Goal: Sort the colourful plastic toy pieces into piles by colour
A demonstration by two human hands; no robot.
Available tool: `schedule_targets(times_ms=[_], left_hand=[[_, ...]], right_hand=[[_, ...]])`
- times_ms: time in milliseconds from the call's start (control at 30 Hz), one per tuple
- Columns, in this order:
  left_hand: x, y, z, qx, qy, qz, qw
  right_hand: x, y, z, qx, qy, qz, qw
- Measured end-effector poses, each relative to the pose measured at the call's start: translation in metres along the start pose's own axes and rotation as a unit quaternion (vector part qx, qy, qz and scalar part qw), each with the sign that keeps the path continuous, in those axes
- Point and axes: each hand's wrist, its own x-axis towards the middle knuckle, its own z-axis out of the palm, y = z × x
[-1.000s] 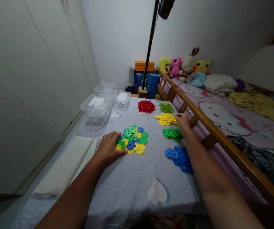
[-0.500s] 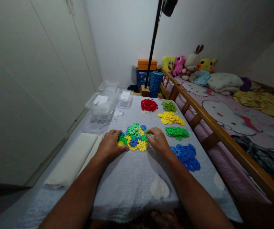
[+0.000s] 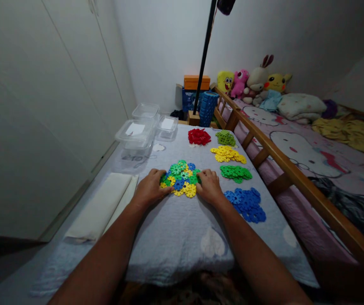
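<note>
A mixed pile of snowflake discs in green, blue and yellow lies mid-table on the cloth. My left hand rests against the pile's left side, thumb at its near edge and fingers curved along the far side. On the opposite side my right hand touches the pile's right edge, thumb apart from the bent fingers. Both hands cup the pile without a visible grip on any single disc. Sorted heaps stand to the right: blue discs, green discs, yellow discs, light green pieces and red pieces.
Clear plastic boxes stand at the back left, with a smaller box beside them. A folded cream cloth lies at left. A wooden bed rail runs along the table's right side. A black pole rises behind.
My right hand has come down and in against the pile's right edge. My left hand stays at the left side. The view has shifted slightly.
</note>
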Motion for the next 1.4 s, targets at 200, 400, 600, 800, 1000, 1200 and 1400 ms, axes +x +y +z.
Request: schedule_targets(times_ms=[200, 400, 600, 800, 1000, 1200, 1400], left_hand=[[0.003, 0.002, 0.006, -0.018, 0.010, 0.020, 1.000], [0.005, 0.000, 0.009, -0.033, 0.029, 0.033, 0.998], [0.007, -0.003, 0.011, -0.038, 0.031, 0.039, 0.998], [0.007, -0.007, 0.013, -0.049, 0.031, 0.050, 0.997], [0.007, -0.007, 0.010, -0.072, 0.014, 0.050, 0.996], [0.007, -0.015, 0.010, -0.109, -0.018, 0.069, 0.992], [0.008, -0.020, 0.005, -0.134, -0.053, 0.091, 0.985]], right_hand=[[0.003, 0.009, 0.002, 0.087, 0.005, 0.004, 0.996], [0.009, 0.022, -0.007, 0.240, 0.020, 0.025, 0.970], [0.015, 0.073, -0.040, 0.255, 0.179, 0.148, 0.938], [0.012, 0.122, -0.060, 0.180, 0.261, 0.251, 0.914], [0.015, 0.130, -0.057, 0.151, 0.250, 0.287, 0.913], [0.015, 0.133, -0.052, 0.116, 0.230, 0.287, 0.923], [0.016, 0.121, -0.052, 0.077, 0.241, 0.259, 0.932]])
